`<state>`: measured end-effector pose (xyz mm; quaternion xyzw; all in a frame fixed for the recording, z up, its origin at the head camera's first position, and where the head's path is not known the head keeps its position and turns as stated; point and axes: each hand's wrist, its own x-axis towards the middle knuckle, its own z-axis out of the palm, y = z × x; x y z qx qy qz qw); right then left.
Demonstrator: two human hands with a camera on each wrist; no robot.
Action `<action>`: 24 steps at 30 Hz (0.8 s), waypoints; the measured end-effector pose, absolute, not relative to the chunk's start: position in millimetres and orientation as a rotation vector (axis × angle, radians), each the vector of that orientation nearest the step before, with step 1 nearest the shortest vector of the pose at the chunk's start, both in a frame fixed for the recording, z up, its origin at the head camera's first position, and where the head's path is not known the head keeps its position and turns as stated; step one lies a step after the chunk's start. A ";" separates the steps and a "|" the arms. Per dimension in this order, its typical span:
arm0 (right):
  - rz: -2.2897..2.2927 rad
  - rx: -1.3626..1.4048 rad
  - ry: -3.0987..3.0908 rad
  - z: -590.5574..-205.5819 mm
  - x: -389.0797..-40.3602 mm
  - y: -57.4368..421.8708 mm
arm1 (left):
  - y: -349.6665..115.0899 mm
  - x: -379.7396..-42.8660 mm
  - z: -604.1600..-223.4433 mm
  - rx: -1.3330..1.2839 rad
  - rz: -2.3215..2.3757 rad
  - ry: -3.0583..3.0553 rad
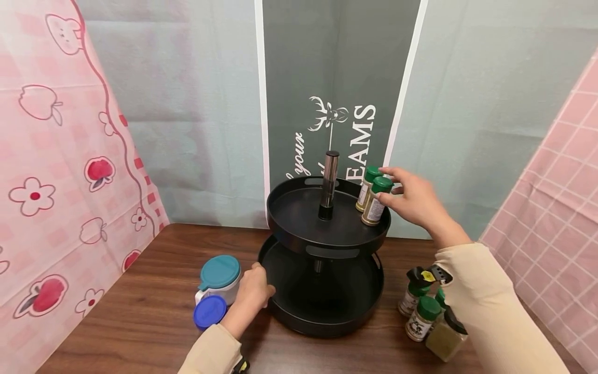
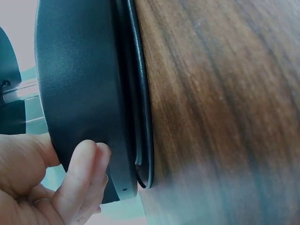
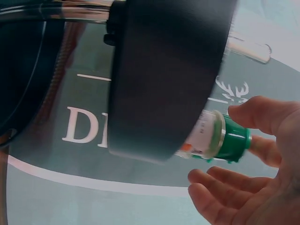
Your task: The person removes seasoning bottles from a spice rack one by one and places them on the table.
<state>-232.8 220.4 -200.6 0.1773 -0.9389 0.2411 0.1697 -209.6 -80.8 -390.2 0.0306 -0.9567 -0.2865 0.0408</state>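
A two-tier black round tray stand (image 1: 322,332) has a metal post (image 1: 330,179) through its middle. My left hand (image 1: 254,288) grips the left edge of its lower tier; in the left wrist view the thumb is at the rim and the fingers (image 2: 84,161) lie on the outer wall. Two green-lidded spice jars, a front one (image 1: 375,208) and a back one (image 1: 363,196), stand upright at the right of the upper tier. Around their lids is my right hand (image 1: 416,197), thumb by the front lid, fingers spread. The right wrist view shows a jar's green cap (image 3: 234,138) between thumb and loose fingers.
More spice jars (image 1: 422,317) with green lids and a dark-lidded square jar (image 1: 446,337) stand right of the stand, under my right forearm. On the left are a teal-lidded container (image 1: 220,271) and a blue lid (image 1: 209,312). Fabric walls enclose the wooden table (image 1: 140,306).
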 end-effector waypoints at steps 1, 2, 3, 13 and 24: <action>0.686 0.520 -2.666 -202.1 -234.2 219.6 | -80.6 -209.6 -390.4 0.092 -0.876 -2.927; 0.683 0.533 -2.667 -203.6 -235.7 218.9 | -80.5 -209.6 -390.3 0.090 -0.876 -2.926; 0.682 0.549 -2.667 -205.1 -237.2 218.3 | -80.1 -209.4 -390.4 0.090 -0.877 -2.926; 0.659 0.540 -2.641 -215.8 -244.8 216.3 | -78.5 -208.7 -391.5 0.092 -0.863 -2.925; 0.685 0.524 -2.650 -215.0 -243.9 215.8 | -80.1 -208.4 -391.2 0.091 -0.876 -2.929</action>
